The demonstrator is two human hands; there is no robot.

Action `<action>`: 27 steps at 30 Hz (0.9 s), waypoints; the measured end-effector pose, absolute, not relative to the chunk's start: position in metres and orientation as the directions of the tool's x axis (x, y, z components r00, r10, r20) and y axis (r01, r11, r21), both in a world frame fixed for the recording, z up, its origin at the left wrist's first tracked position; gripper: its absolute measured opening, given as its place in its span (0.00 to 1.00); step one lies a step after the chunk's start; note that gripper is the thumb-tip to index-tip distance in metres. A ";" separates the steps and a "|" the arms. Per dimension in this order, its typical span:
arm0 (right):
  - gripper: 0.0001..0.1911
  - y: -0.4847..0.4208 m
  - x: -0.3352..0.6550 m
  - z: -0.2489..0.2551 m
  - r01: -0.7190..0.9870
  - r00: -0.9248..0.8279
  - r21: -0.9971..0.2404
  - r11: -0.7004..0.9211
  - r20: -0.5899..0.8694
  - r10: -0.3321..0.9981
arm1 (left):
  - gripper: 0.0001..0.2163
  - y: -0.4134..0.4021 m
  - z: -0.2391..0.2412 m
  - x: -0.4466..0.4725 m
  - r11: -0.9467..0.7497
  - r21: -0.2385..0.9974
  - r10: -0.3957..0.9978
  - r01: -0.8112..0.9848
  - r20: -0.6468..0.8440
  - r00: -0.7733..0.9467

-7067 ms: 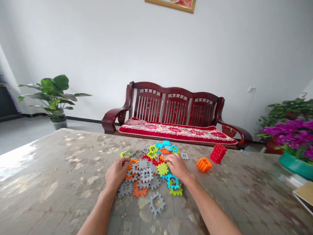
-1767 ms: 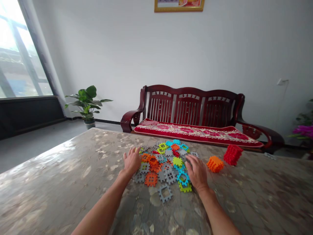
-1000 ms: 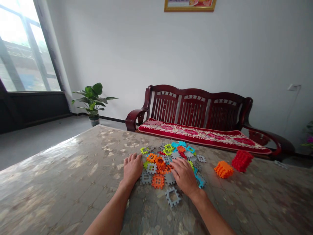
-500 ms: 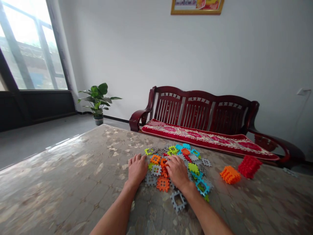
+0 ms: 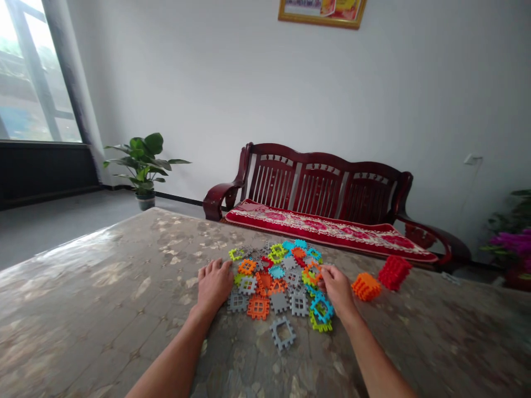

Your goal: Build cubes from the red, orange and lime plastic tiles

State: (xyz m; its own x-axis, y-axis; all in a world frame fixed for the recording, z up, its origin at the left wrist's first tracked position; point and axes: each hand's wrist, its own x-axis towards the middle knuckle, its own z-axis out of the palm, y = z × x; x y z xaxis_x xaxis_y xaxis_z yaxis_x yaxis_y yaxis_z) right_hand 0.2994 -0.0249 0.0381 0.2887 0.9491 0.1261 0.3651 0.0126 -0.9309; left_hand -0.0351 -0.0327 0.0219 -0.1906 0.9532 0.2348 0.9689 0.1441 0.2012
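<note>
The right hand pinches an orange tile, probably light and stiff, best held by its notched edge, while the left hand lies loosely spread.

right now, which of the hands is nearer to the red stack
Right. The right hand is to the left of the red stack, with the orange stack between them; the left hand is farther off, at the left edge of the pile.

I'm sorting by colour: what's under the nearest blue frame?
Beneath the blue frame, a lime-green piece shows past its near edge. Anything else lying under there is covered, so I can't tell.
</note>
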 end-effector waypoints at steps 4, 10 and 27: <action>0.25 -0.029 0.326 0.020 0.457 0.345 -0.889 -0.018 0.158 0.925 | 0.20 -0.033 0.022 -0.035 0.156 0.198 0.954 0.968 0.224 -0.199; 0.23 -0.030 0.341 0.010 0.570 0.304 -0.819 0.061 0.279 0.911 | 0.20 -0.031 0.019 -0.036 0.147 0.193 0.955 0.970 0.229 -0.190; 0.20 -0.041 0.322 0.024 0.841 0.151 -0.540 0.040 0.305 0.940 | 0.21 -0.029 0.017 -0.039 0.133 0.154 0.958 0.979 0.234 -0.167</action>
